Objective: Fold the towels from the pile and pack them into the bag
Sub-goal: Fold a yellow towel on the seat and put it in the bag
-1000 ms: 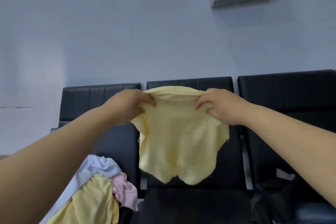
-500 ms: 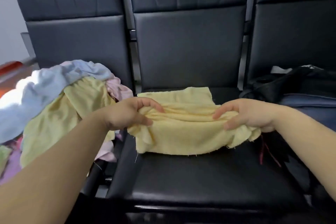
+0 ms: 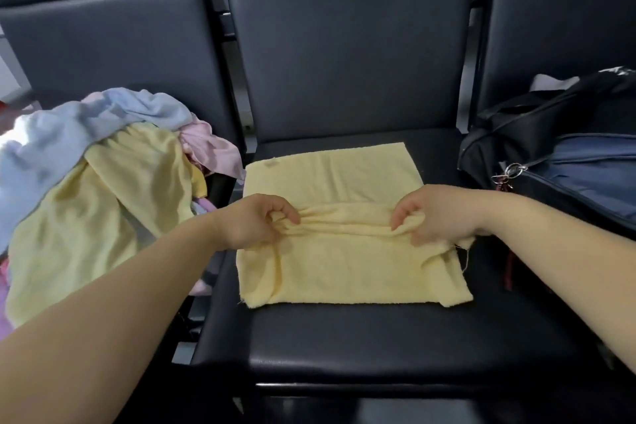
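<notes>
Body in view: two arms only, nothing else of the person.
- left hand [image 3: 254, 222]: bare, back of hand and knuckles facing the camera, rounded fingers.
- right hand [image 3: 437, 213]: bare, same build, knuckle line and thumb visible.
- left forearm [image 3: 120, 313]: bare from wrist to the lower-left frame edge, smooth surface. It balloons wide near the corner, which is wide-angle distortion.
- right forearm [image 3: 557, 251]: bare from wrist to the right frame edge, smooth, also widening toward the border.
- Wrists: bare skin on both, with a faint crease where hand meets arm.
- Nails: too small and soft in the frame to tell length or finish.
- Clothing: whatever is worn above the forearms is outside the frame.
</notes>
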Motion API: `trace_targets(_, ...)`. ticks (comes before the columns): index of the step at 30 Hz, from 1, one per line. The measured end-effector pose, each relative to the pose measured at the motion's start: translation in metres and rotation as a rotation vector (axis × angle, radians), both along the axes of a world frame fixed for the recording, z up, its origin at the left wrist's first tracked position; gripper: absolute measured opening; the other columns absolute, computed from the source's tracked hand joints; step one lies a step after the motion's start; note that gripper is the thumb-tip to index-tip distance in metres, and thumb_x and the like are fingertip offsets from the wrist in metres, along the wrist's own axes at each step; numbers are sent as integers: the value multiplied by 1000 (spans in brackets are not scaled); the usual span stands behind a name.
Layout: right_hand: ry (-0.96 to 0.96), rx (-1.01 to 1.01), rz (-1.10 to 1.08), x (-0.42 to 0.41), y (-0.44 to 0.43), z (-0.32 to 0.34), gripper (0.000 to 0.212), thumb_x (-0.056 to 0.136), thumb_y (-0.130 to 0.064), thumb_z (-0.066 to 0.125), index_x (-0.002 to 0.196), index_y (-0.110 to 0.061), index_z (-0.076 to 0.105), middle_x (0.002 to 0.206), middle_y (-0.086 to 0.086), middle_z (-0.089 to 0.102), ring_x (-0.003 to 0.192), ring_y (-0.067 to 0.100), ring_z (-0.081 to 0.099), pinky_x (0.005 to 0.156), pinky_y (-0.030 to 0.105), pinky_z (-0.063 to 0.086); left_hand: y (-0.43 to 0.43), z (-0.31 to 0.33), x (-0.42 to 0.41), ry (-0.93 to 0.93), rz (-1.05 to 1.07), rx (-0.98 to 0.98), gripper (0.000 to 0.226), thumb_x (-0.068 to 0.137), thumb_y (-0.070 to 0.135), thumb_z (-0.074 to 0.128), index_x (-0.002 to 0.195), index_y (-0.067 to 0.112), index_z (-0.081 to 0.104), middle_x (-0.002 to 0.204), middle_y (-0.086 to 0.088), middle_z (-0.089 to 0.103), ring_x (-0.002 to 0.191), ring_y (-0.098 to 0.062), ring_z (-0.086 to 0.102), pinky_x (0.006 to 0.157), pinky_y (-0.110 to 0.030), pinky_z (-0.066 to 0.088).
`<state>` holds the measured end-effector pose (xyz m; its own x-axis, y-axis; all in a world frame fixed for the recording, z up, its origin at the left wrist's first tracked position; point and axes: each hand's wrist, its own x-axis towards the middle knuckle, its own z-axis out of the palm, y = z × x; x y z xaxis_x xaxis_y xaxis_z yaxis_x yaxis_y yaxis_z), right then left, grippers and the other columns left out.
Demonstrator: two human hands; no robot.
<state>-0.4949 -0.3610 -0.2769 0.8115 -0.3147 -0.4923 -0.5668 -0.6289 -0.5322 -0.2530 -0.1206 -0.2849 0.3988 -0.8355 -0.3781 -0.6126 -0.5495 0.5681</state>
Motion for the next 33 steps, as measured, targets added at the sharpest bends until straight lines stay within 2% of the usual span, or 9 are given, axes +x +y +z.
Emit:
trace_targets(2, 101, 90, 49, -9, -2, 15, 33, 85, -11, 77, 101, -39, 73, 57, -9, 61, 39, 12, 44, 38, 24, 37, 6, 8, -4, 125, -92, 53, 41, 85, -3, 71, 109, 31, 73, 92, 7, 70, 64, -1, 56, 61, -15, 44)
trace_targets(8, -135, 85, -99, -11, -2, 17, 28, 86, -11, 78, 97, -38, 74, 61, -11, 58, 41, 11, 44, 41, 26, 38, 7, 14, -3, 102, 19, -124, 37, 89, -7, 66, 107, 24, 71, 56, 14, 51, 46, -7, 45, 45, -19, 39)
trace_targets(13, -114, -170, -26, -3, 6, -18, 34, 81, -19, 71, 91, -51, 69, 128, -20, 62, 101, 22, 70, 90, 40, 58, 10, -2, -8, 44, 79, -137, 37, 86, -5, 69, 102, 28, 72, 65, 10, 54, 49, -6, 45, 48, -18, 40)
trace_targets(16, 48, 1, 28, -17, 10, -13, 33, 78, -22, 79, 90, -51, 71, 96, -3, 71, 60, 22, 55, 53, 33, 48, 30, 2, -13, 114, -23, 37, 37, 86, 2, 74, 101, 35, 73, 66, 7, 47, 53, -10, 39, 52, -20, 37)
trace_targets(21, 16, 313, 31, -40, 22, -3, 30, 85, -8, 80, 105, -30, 76, 78, -8, 72, 53, 6, 61, 42, 22, 46, 51, 15, -28, 256, 8, 62, 26, 89, -2, 73, 111, 13, 68, 58, 11, 49, 36, -2, 39, 39, -11, 32)
trace_targets(23, -78, 352, -42, -40, 19, -5, 30, 83, -10, 82, 102, -33, 78, 101, -9, 75, 79, 11, 73, 66, 31, 61, 51, 14, -28, 262, 96, -47, 20, 90, 1, 73, 105, 13, 71, 63, 7, 47, 41, -7, 40, 41, -12, 31)
trace_targets(26, -217, 330, -137, -33, 13, -8, 27, 83, -25, 84, 104, -40, 78, 121, -12, 70, 114, 16, 67, 106, 45, 52, 46, 8, -23, 260, 254, -234, 9, 94, 6, 69, 99, 13, 72, 57, 8, 54, 49, -8, 46, 46, -12, 36)
trace_targets(30, -362, 342, -291, -26, 9, -19, 19, 85, -32, 82, 103, -37, 78, 116, -2, 74, 114, 25, 68, 108, 54, 49, 38, 2, -16, 175, 346, -353, 4, 95, 14, 70, 95, 16, 74, 63, 16, 65, 57, 1, 57, 54, -11, 44)
trace_targets(33, -410, 350, -366, -23, 6, -22, 14, 87, -26, 81, 100, -33, 78, 106, 4, 76, 99, 22, 73, 89, 39, 59, 32, -3, -12, 141, 430, -389, 4, 94, 18, 71, 93, 17, 74, 61, 14, 62, 52, 2, 54, 51, -11, 43)
